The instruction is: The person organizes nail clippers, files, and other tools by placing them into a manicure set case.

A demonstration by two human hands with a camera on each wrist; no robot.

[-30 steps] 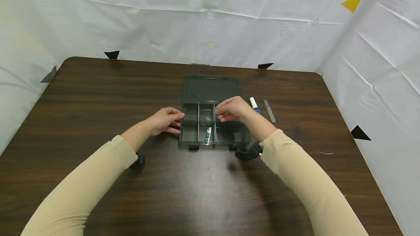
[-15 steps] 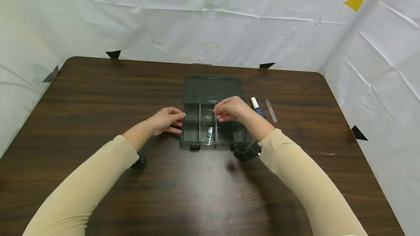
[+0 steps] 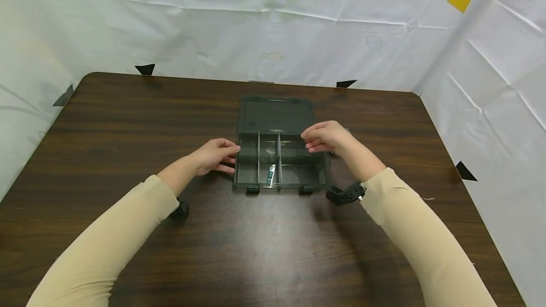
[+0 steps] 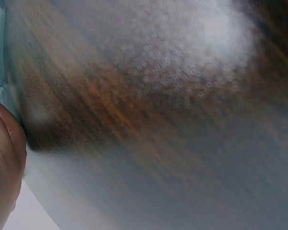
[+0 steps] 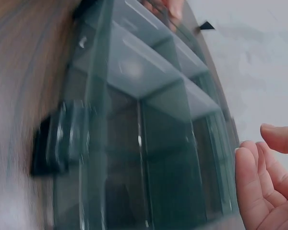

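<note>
A dark translucent compartment box lies open mid-table, its lid flat behind it. A small white-and-green packet sits in the middle front compartment, and something clear lies in the one behind. My left hand rests against the box's left wall with relaxed fingers. My right hand hovers over the box's back right corner and holds nothing. In the right wrist view its fingers are spread beside the box. The left wrist view is blurred, showing the hand's edge on the table.
The dark wooden table is walled by white sheeting at the back and right. Small items to the right of the box are mostly hidden behind my right hand. A black wrist camera hangs under my right sleeve.
My right hand has left the box's middle divider and moved right to the back right corner, covering the items beside the box. The left hand and the box have stayed put.
</note>
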